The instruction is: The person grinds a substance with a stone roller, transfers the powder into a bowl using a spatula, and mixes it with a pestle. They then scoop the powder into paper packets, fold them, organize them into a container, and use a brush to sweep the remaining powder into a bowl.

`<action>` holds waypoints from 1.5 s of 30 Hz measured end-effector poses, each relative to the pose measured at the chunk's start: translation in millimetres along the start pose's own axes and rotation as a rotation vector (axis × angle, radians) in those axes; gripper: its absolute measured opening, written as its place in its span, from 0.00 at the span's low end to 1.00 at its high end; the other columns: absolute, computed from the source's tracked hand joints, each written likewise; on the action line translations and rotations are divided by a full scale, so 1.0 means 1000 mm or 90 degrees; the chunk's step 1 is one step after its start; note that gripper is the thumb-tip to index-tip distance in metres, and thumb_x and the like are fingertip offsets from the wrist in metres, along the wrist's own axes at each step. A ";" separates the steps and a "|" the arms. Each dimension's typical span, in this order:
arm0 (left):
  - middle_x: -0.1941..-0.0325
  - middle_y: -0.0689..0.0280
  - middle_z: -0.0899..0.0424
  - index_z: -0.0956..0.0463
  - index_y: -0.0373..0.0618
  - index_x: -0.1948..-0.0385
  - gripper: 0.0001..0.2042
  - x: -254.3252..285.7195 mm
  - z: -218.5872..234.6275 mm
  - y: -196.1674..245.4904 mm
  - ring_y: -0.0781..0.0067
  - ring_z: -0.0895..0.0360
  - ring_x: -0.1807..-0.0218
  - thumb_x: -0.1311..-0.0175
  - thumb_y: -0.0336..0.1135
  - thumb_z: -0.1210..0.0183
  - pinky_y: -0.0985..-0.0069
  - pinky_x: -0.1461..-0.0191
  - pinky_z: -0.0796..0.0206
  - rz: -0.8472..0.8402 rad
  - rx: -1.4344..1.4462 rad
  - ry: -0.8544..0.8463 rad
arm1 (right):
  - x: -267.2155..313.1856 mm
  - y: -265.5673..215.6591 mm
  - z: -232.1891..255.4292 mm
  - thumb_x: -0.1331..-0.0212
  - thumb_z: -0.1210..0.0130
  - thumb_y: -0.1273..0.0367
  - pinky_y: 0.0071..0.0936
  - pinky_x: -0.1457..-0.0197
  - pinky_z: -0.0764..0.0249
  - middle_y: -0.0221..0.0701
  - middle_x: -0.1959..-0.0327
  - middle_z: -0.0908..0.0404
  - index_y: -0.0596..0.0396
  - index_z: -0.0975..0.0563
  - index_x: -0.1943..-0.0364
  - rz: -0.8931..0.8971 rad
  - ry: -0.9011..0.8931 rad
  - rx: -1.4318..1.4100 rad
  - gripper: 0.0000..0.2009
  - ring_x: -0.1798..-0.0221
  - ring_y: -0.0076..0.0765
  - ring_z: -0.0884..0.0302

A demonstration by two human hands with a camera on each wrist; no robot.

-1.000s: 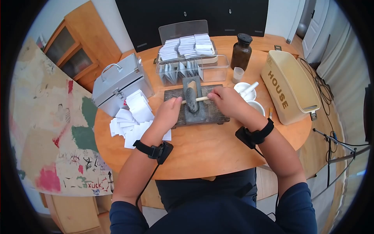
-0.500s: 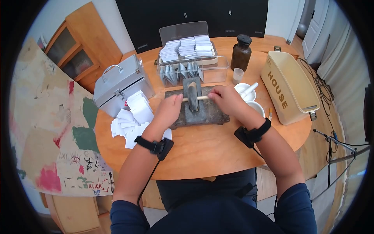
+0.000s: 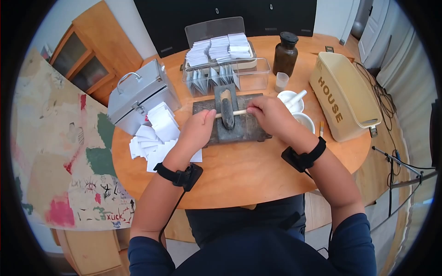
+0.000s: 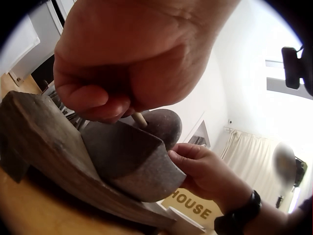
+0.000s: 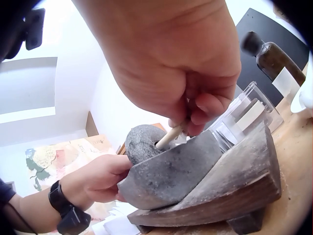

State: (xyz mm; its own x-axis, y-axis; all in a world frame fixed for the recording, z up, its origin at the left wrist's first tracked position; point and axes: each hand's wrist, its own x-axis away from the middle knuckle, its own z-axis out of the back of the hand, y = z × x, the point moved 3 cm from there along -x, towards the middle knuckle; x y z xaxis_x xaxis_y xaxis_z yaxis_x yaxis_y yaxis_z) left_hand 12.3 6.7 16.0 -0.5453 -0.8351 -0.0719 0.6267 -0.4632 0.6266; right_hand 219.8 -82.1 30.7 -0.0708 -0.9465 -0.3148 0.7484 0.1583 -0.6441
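Observation:
A dark stone disc wheel (image 3: 227,112) stands on edge in a narrow grey stone trough (image 3: 225,134), which rests on a dark wooden base (image 3: 250,130). A pale wooden rod (image 3: 240,112) runs through the wheel's centre. The left hand (image 3: 200,130) grips the rod's left end with curled fingers. At the rod's right end, the right hand (image 3: 271,115) pinches it between thumb and fingers. Both wrist views show the wheel (image 4: 164,128) (image 5: 144,143) between the trough's raised walls. What lies inside the trough is hidden.
White paper packets (image 3: 162,126) lie left beside a silver case (image 3: 142,94). Behind stand clear boxes of packets (image 3: 255,79) and a brown bottle (image 3: 286,55). To the right are a small cup (image 3: 282,82), white bowls (image 3: 305,120), a brush (image 3: 321,129) and a cream bin (image 3: 328,100).
The whole head view has shifted slightly, with the table higher in it. The wheel's tilt in the trough has varied a little; both hands keep hold of the rod.

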 end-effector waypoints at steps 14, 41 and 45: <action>0.65 0.45 0.19 0.25 0.35 0.67 0.23 -0.004 -0.010 -0.008 0.39 0.23 0.59 0.24 0.47 0.61 0.56 0.54 0.33 0.014 0.007 0.005 | 0.001 0.004 -0.012 0.38 0.45 0.69 0.48 0.58 0.26 0.48 0.69 0.18 0.58 0.19 0.67 0.045 0.046 0.054 0.08 0.62 0.58 0.21; 0.68 0.44 0.20 0.27 0.32 0.70 0.25 -0.031 -0.016 -0.024 0.39 0.24 0.62 0.24 0.49 0.60 0.57 0.56 0.33 0.123 0.116 -0.014 | -0.014 0.001 -0.017 0.38 0.47 0.70 0.48 0.57 0.25 0.48 0.67 0.19 0.59 0.20 0.68 0.003 0.100 0.080 0.08 0.61 0.58 0.21; 0.72 0.48 0.22 0.28 0.32 0.71 0.25 -0.021 -0.018 -0.032 0.48 0.25 0.67 0.24 0.50 0.59 0.60 0.58 0.34 0.030 0.092 0.015 | -0.003 -0.006 -0.014 0.38 0.47 0.70 0.48 0.58 0.26 0.48 0.67 0.19 0.59 0.20 0.69 -0.004 0.098 0.066 0.08 0.62 0.58 0.21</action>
State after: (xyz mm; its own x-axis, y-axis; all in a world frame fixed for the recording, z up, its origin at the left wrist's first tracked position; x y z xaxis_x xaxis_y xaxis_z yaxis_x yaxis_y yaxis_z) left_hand 13.9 34.0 -16.6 -0.5031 -0.8623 -0.0574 0.5640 -0.3779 0.7343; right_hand 206.7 -76.8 25.7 -0.1698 -0.8918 -0.4194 0.8112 0.1151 -0.5733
